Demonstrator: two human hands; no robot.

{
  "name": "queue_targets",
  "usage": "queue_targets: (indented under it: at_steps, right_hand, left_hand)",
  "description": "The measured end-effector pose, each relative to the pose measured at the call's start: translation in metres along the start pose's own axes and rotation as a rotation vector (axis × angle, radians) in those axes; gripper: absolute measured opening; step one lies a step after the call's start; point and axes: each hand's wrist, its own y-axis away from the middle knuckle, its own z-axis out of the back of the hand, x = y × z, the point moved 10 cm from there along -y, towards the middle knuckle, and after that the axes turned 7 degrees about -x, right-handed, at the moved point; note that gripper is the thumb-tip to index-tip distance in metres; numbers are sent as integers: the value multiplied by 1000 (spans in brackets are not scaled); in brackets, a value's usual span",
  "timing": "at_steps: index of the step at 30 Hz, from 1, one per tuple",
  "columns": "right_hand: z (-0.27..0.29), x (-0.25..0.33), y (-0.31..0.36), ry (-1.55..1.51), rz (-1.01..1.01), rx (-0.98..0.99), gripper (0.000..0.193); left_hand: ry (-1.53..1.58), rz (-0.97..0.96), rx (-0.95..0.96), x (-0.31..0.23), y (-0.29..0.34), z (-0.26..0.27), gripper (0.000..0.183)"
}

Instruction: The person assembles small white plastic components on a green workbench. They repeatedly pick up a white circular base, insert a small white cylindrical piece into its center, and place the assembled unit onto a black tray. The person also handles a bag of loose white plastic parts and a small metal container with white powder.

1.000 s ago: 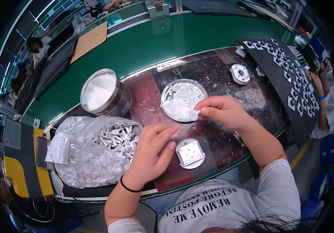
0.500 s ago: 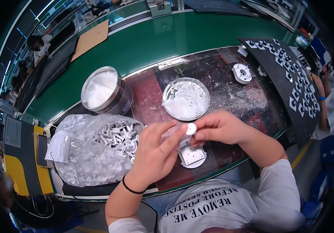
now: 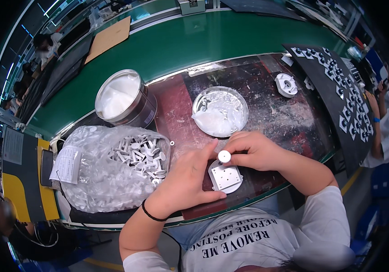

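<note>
Currently, the right hand [image 3: 259,152] has thumb and fingers pinched together on a small white round-headed piece [image 3: 224,156], at the far edge of a white base [image 3: 226,177] on the near side of the table [image 3: 271,124]. To the left, the left hand [image 3: 186,177] holds thumb and fingers apart, whether touching the base I cannot tell, beside a clear bag [image 3: 96,179] of white stemmed pieces [image 3: 144,154].

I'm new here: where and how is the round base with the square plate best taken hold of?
Probably pinch the round base by its rim, from the near left: the curved rim shows past the square plate there, the left hand curves open beside it, and the right hand overlaps the far side.
</note>
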Motion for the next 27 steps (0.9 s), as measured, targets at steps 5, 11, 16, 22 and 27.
queue_targets:
  at_steps: [5, 11, 16, 22, 27]
  right_hand:
    - [-5, 1, -1, 25, 53, 23, 18]
    - [-5, 5, -1, 102, 91, 31, 17]
    - [-5, 2, 0, 44, 55, 32, 18]
    - [-5, 1, -1, 31, 38, 30, 17]
    - [-6, 9, -2, 109, 167, 45, 15]
  left_hand:
    - [26, -5, -7, 6, 1, -4, 105]
    - [22, 12, -5, 7, 1, -5, 104]
    - [16, 24, 11, 7, 1, -6, 104]
    - [8, 41, 38, 9, 2, -8, 108]
    - [-21, 53, 73, 12, 2, -14, 115]
